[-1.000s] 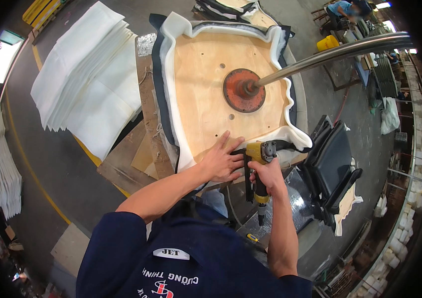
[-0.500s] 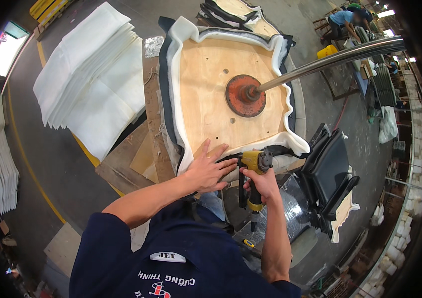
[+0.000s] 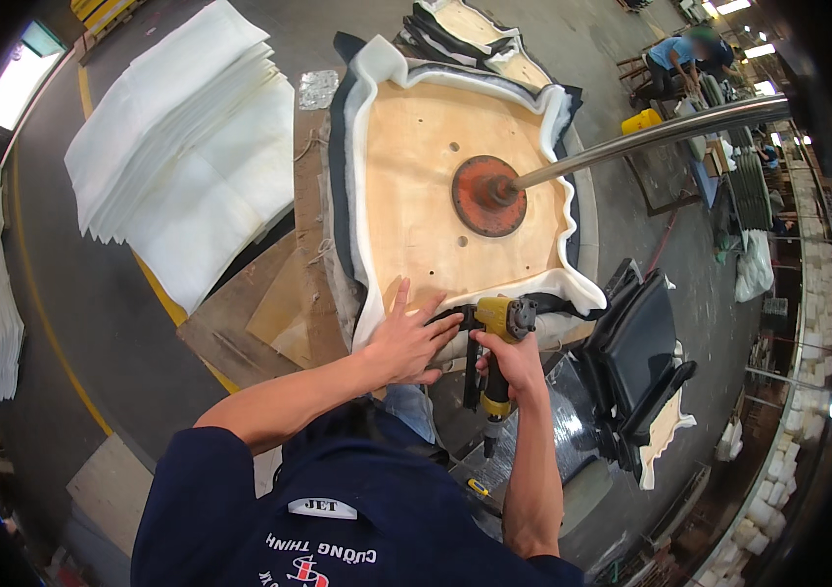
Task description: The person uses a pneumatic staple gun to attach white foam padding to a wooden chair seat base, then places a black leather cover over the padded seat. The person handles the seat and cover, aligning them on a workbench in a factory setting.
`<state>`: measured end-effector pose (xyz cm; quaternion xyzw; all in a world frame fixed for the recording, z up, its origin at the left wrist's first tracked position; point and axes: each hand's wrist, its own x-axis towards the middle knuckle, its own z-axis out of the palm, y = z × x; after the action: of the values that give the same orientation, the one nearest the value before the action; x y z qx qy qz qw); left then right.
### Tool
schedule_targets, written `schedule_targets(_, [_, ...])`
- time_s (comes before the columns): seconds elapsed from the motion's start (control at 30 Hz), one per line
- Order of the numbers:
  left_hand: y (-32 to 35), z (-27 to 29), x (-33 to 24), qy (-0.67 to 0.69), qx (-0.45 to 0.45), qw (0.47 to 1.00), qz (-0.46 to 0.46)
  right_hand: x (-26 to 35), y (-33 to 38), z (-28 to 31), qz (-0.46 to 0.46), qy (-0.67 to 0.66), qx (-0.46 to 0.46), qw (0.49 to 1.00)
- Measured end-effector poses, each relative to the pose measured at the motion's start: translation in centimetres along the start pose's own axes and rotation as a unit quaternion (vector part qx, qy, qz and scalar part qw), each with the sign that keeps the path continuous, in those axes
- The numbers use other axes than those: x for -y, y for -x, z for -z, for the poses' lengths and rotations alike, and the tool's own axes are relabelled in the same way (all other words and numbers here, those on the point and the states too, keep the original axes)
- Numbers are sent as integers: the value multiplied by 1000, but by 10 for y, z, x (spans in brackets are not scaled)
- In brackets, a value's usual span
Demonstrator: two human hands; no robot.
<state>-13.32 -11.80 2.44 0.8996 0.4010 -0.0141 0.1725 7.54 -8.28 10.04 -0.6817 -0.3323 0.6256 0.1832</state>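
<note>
Pressing hand: left hand [image 3: 414,338], flat with fingers spread, holds the white fabric edge [image 3: 377,293] onto the plywood seat base [image 3: 426,196], centre frame.
Tool hand: right hand [image 3: 512,364], grip clenched around the yellow staple gun [image 3: 499,338].
Doing it well: likely keep fabric taut, gun nose square, fingers clear.

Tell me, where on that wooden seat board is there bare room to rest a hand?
The plywood board is bare between the red round plate and the white foam edge. The near edge is crowded: left hand, right hand and yellow staple gun.
</note>
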Motion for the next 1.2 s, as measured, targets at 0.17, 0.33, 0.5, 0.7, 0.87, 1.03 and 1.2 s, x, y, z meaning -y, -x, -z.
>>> schedule_targets(0.17, [1,-6,3,4,-15,1000,0,4,11,-23,20,27,-23,999])
schedule_targets(0.33, [-1,-9,1,4,-1,1000,-2,14,-1,-23,-11,63,-33,997])
schedule_targets(0.5, [6,-12,-7,-20,-14,1000,15,5,5,-23,23,27,-30,999])
schedule_targets(0.7, [11,-13,-4,-22,-23,999,15,0,9,-27,13,43,-11,999])
schedule_targets(0.87, [12,-16,-4,-17,-33,999,15,4,8,-34,19,78,-1,997])
schedule_targets(1.03, [5,-20,-8,5,-44,999,17,8,3,-35,17,98,-8,995])
schedule_targets(1.2, [9,-16,-5,6,-81,996,25,-1,2,-35,41,51,12,998])
